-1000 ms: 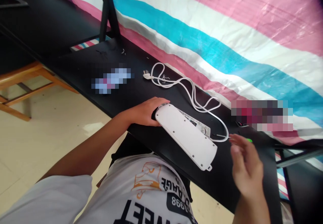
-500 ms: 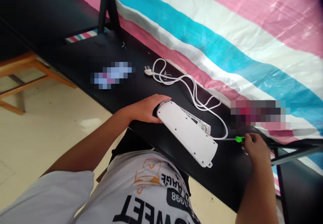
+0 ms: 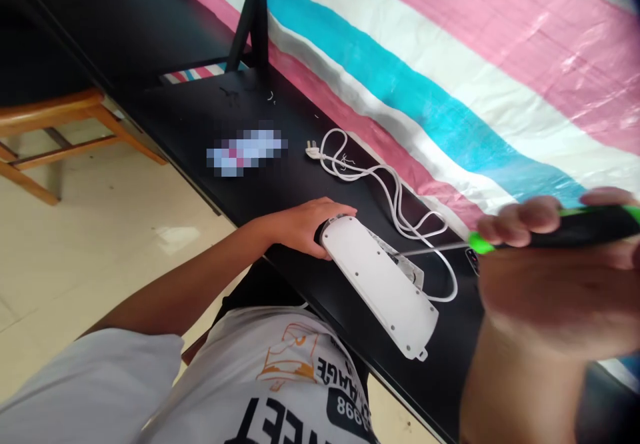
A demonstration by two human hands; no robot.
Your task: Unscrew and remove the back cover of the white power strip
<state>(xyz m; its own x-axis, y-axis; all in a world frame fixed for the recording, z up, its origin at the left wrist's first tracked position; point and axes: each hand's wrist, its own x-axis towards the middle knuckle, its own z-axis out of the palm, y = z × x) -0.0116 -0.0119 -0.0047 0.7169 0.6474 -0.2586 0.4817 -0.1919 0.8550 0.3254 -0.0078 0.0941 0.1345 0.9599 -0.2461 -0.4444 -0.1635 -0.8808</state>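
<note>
My left hand is closed around the left end of a white power strip. The strip's flat back, dotted with several screws, faces up, and its far side edge looks raised or open. Close to the camera, my right hand grips a screwdriver by its black and green handle. The thin metal shaft points left toward the strip; whether its tip touches the casing I cannot tell. A white power cord runs from the strip's right end and lies loosely looped, ending in a plug.
Everything lies on a narrow black table. A blurred-out blue item is to the left. Behind hangs a striped plastic sheet. A black frame post rises at the back, and a wooden stool stands at far left.
My right hand has lifted the screwdriver from the table's right side up toward the camera, its shaft now pointing at the strip. My left hand keeps its hold. The view has shifted slightly.
</note>
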